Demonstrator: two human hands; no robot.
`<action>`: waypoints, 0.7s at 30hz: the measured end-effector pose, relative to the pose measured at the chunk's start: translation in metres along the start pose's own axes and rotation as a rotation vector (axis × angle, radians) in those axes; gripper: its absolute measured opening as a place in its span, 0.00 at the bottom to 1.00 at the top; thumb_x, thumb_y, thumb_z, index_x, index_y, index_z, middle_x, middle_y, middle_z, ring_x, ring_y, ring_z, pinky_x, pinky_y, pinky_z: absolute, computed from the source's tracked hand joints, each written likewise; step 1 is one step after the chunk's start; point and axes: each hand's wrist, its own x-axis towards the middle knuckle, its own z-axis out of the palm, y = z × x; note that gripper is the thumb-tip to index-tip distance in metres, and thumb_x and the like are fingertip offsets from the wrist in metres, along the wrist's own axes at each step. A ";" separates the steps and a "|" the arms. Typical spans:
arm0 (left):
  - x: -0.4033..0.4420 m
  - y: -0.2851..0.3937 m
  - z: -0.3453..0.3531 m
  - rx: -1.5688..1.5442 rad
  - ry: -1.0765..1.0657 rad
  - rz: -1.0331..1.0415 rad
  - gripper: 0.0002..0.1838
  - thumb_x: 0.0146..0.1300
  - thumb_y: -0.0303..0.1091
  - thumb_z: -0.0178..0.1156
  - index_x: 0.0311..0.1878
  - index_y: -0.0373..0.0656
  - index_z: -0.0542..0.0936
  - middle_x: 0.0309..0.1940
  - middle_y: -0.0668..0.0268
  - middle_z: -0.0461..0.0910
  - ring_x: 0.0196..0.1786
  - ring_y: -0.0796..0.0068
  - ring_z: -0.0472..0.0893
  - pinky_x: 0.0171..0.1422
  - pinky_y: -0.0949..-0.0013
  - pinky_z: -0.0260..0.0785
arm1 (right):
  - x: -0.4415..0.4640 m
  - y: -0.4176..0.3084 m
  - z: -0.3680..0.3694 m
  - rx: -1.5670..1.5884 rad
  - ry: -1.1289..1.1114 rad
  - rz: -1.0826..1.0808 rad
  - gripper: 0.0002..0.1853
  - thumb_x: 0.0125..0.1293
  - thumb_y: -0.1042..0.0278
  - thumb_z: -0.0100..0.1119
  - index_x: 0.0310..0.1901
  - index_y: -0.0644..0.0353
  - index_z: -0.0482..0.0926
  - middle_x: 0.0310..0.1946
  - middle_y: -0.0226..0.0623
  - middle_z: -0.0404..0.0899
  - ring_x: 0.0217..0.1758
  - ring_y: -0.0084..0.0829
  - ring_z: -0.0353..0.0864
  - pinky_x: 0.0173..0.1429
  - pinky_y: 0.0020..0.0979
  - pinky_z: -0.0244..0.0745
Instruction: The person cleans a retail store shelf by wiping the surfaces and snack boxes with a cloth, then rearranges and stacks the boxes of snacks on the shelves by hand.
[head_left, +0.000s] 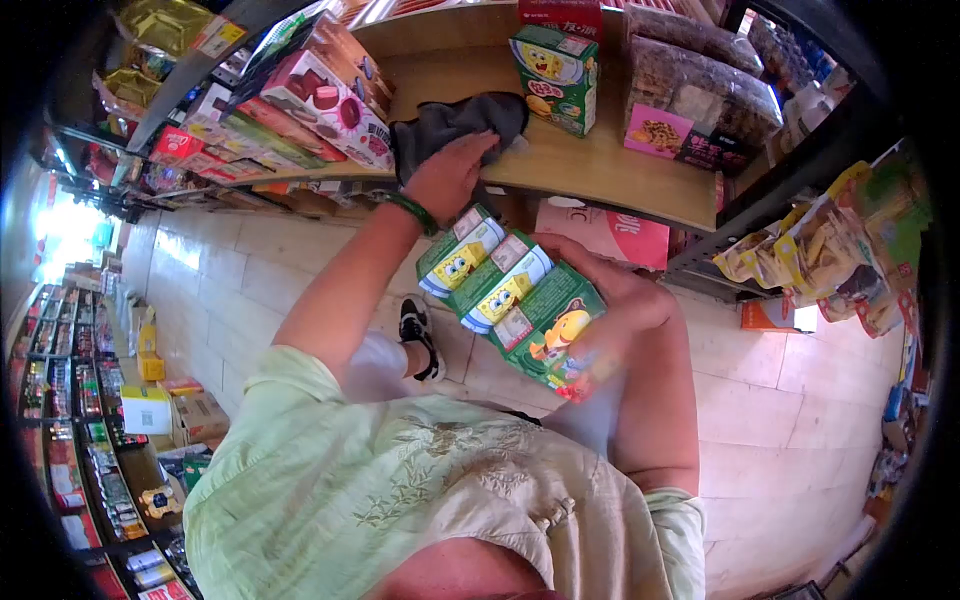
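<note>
My left hand (447, 177), with a dark green bracelet at the wrist, presses a dark grey cloth (420, 130) on the wooden shelf board (590, 165). Its fingers rest over the cloth, and their tips are partly lost in its folds. Below the shelf edge, my right hand (632, 315) grips a stack of green cartoon snack boxes (520, 290) in front of my body. Part of that hand is blurred, and some fingers are hidden behind the boxes. A similar green box (560, 85) stands upright on the board, right of the cloth.
Colourful cartons (335, 105) stand left of the cloth. Clear-wrapped snack packs (700, 105) are at the board's right end. Hanging bags (830, 245) line the right side. A pink carton (610, 232) sits beneath the board. Stocked shelves (75, 400) stand behind on the left.
</note>
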 end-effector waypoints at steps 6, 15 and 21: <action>0.050 -0.040 0.005 0.004 -0.016 0.047 0.22 0.61 0.25 0.49 0.61 0.39 0.66 0.59 0.50 0.69 0.61 0.51 0.69 0.66 0.59 0.62 | 0.011 0.015 -0.011 0.072 -0.083 -0.054 0.60 0.33 0.59 0.76 0.69 0.66 0.50 0.60 0.45 0.65 0.63 0.35 0.65 0.66 0.30 0.58; 0.142 -0.075 0.017 0.078 -0.119 -0.119 0.22 0.62 0.28 0.44 0.61 0.44 0.68 0.56 0.48 0.72 0.58 0.49 0.72 0.61 0.57 0.65 | 0.029 0.039 -0.014 0.157 -0.064 0.077 0.59 0.34 0.59 0.76 0.68 0.64 0.50 0.62 0.45 0.64 0.65 0.36 0.63 0.68 0.31 0.56; 0.172 -0.084 0.020 0.077 -0.136 -0.258 0.22 0.61 0.28 0.45 0.60 0.43 0.70 0.53 0.48 0.75 0.56 0.49 0.73 0.60 0.56 0.67 | 0.030 0.030 -0.012 0.263 -0.074 0.147 0.59 0.32 0.66 0.74 0.69 0.64 0.49 0.62 0.44 0.61 0.65 0.34 0.61 0.67 0.31 0.56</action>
